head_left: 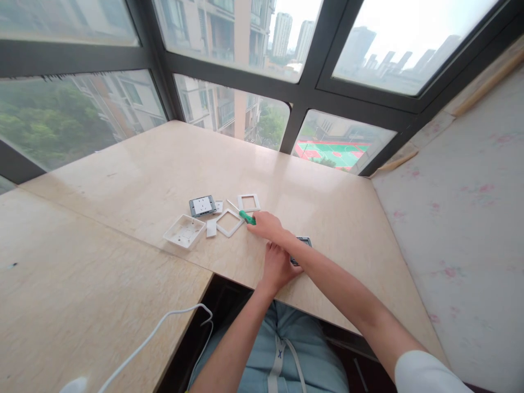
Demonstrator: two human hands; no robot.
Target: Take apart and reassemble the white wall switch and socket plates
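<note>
Socket parts [185, 231] lie separated on the bench [143, 164]; right grip [266, 225] pinches a green screwdriver [247, 217], left grip [278, 267] clasps another socket module [303, 241].

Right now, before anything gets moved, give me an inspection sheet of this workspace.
Surface: beige stone-look table, two slabs meeting at a seam.
Job's things: green-handled screwdriver; grey module, partly hidden by the right forearm.
Clutter: socket insert, far white frame, near white frame, white back box, small white pieces.
Grippers: right hand at the screwdriver's handle, grip unclear; left hand on the grey module.
Cables: white cable looping over the table's near edge.
Surroundings: dark-framed windows; flower-patterned pad on the right.
</note>
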